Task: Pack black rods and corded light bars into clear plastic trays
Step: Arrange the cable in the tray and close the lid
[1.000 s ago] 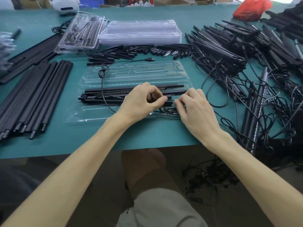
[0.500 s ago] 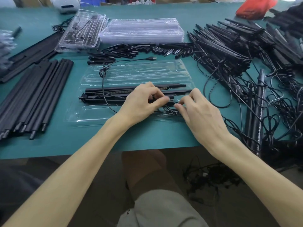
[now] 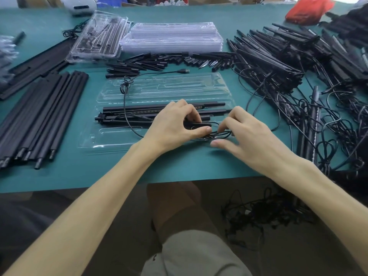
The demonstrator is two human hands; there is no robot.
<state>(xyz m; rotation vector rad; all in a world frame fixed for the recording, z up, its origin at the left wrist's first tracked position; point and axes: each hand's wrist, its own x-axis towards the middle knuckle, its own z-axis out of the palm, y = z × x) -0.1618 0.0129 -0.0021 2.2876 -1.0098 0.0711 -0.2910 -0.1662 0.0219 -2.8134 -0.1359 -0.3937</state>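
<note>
Left hand (image 3: pixel 175 124) pinching, thumb to fingertips, clamped on cord (image 3: pixel 221 134) coil, centre frame, over lower right of clear tray (image 3: pixel 159 90). Right hand (image 3: pixel 253 140): fingers hooked over same loops, thumb splayed off. Can't tell if that is a real hold. Light bar (image 3: pixel 139 112) and black rod (image 3: pixel 159 105) seated mid-tray. Step, I judge: tucking cord in. Next likely: press loops into recess, feed in slack and USB plug (image 3: pixel 184 71) above tray. Recess outline hidden under my hands; clear moulding hard to read.
</note>
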